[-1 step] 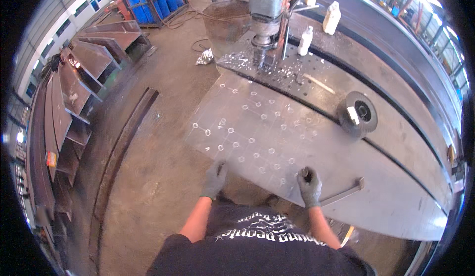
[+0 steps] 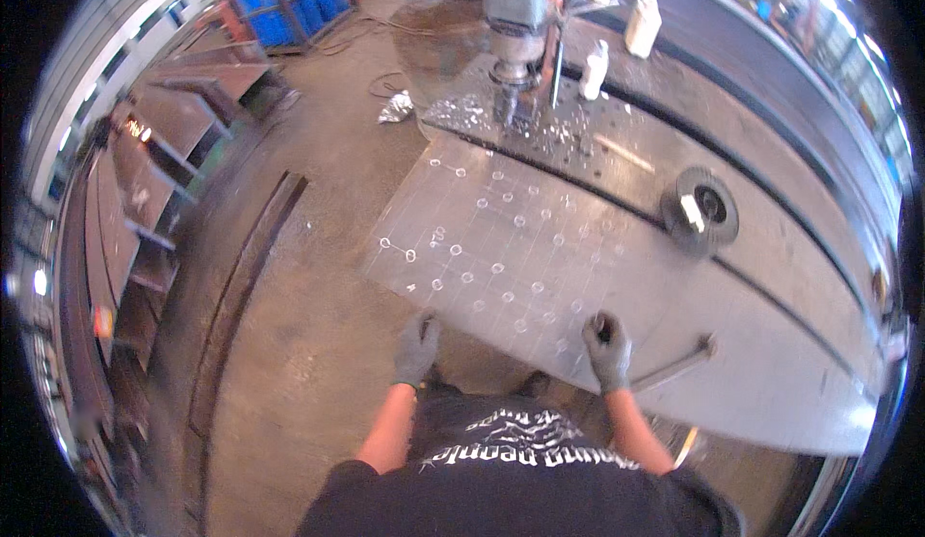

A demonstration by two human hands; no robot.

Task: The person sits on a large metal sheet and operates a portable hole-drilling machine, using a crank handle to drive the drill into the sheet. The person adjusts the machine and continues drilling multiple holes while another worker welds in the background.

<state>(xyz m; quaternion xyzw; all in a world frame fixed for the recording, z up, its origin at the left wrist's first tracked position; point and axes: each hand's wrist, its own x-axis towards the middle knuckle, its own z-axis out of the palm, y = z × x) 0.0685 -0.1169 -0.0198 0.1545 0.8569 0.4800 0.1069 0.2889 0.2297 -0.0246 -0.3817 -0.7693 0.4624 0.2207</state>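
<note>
My left hand (image 2: 417,352), in a grey glove, is near the front left edge of a large flat steel plate (image 2: 636,296). Its fingers are curled together; what they hold, if anything, is hidden. My right hand (image 2: 607,354), gloved alike, hovers at the plate's front edge with fingers curled round a dark spot that I cannot make out. White chalk circles and thin lines mark the plate's left half. Just right of my right hand, a metal bar tool with a knobbed end (image 2: 674,364) lies on the plate. A black spool (image 2: 700,211) sits farther back.
Beyond the plate, a drill head (image 2: 520,17) stands over a slotted metal table scattered with shavings. White bottles (image 2: 595,70) stand behind it. Steel beams (image 2: 159,185) line the left, with a long bar (image 2: 236,315) on the floor. Blue drums (image 2: 289,2) stand in a far rack.
The whole view has tilted slightly, so the plate's chalk marks sit a little farther right. My right hand appears slightly higher and farther right; both hands keep their curled shape.
</note>
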